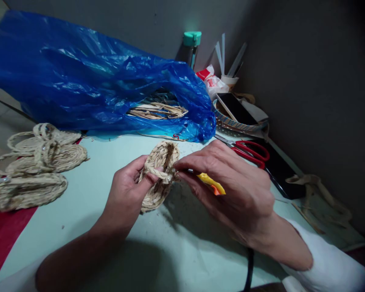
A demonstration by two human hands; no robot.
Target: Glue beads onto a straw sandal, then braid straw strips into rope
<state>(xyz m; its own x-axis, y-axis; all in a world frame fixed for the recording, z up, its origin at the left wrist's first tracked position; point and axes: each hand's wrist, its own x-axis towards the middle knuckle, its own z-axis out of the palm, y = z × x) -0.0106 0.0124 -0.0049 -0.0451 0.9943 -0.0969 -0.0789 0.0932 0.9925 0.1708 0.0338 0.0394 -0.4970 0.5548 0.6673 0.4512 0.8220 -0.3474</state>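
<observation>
Seemingly at the fastening of a braided straw strap (162, 174), the left hand (128, 183) pinches the small, oval, beige woven-straw slipper (155, 196) over the pale green bench (94, 172), while the right hand (231, 182), closed around a slim yellow-and-orange-ended tool (211, 183), works at its right edge, calling next for a steady hold.

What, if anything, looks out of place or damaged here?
Two mild oddities: the phone sits tilted on the basket, and dry strips show through a gap in the blue bag. Whether that's a tear, I can't tell.
</observation>
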